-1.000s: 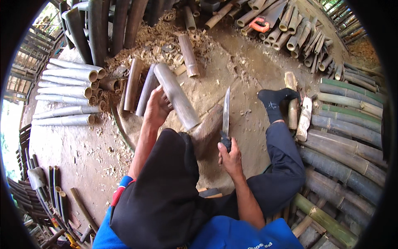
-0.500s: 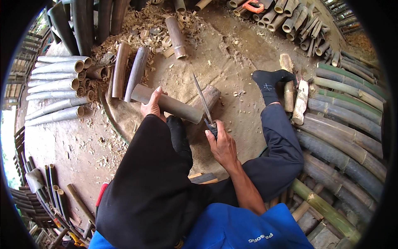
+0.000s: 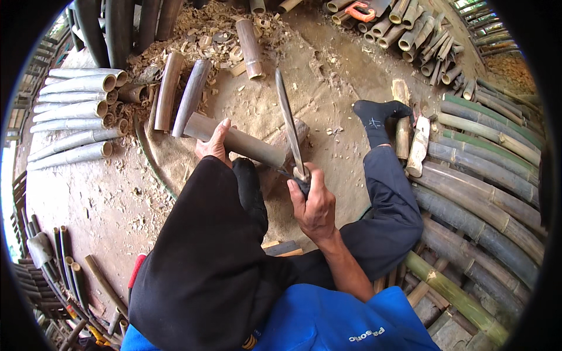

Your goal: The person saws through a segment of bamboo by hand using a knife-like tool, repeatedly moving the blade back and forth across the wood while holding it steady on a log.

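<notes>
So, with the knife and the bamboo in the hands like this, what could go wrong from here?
The left hand is bare and holds the bamboo piece, so if the knife in the right hand slips that way, it might cut the hand. Also, the bamboo piece is round and its right end lies by the wooden block, so it could roll or twist if the grip loosens.

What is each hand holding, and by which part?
The left hand holds a bamboo piece near its left end; the right hand holds a knife by its dark handle.
</notes>
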Available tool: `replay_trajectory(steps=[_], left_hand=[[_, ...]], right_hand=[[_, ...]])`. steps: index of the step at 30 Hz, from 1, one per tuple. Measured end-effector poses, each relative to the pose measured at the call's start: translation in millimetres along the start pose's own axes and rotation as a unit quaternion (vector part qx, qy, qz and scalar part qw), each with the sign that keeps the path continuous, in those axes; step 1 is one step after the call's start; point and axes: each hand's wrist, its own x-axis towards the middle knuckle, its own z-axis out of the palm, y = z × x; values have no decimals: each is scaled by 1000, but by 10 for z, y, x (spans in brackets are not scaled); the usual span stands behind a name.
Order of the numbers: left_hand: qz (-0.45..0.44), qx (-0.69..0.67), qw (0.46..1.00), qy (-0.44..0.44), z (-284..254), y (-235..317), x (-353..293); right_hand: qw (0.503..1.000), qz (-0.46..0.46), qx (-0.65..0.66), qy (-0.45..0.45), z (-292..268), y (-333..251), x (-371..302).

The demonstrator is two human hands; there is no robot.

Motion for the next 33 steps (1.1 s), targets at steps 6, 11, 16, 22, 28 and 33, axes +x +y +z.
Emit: replay_trajectory(steps=[6, 11, 16, 22, 28, 33], left_hand=[[42, 25, 998, -39, 95, 55, -88], [51, 52, 997, 11, -7, -8, -114], [62, 66, 996, -18, 310, 153, -258], [74, 72, 995, -3, 108, 80, -169], [70, 76, 993, -57, 209, 99, -218], [17, 74, 993, -92, -72, 201, -255]], right_hand=[[964, 155, -163, -144, 324, 504, -58], [999, 29, -22, -36, 40, -39, -61], [969, 145, -157, -124, 301, 635, -66], [998, 44, -36, -30, 77, 41, -4], [962, 179, -162, -126, 279, 895, -163], [994, 87, -19, -69, -11, 12, 83]])
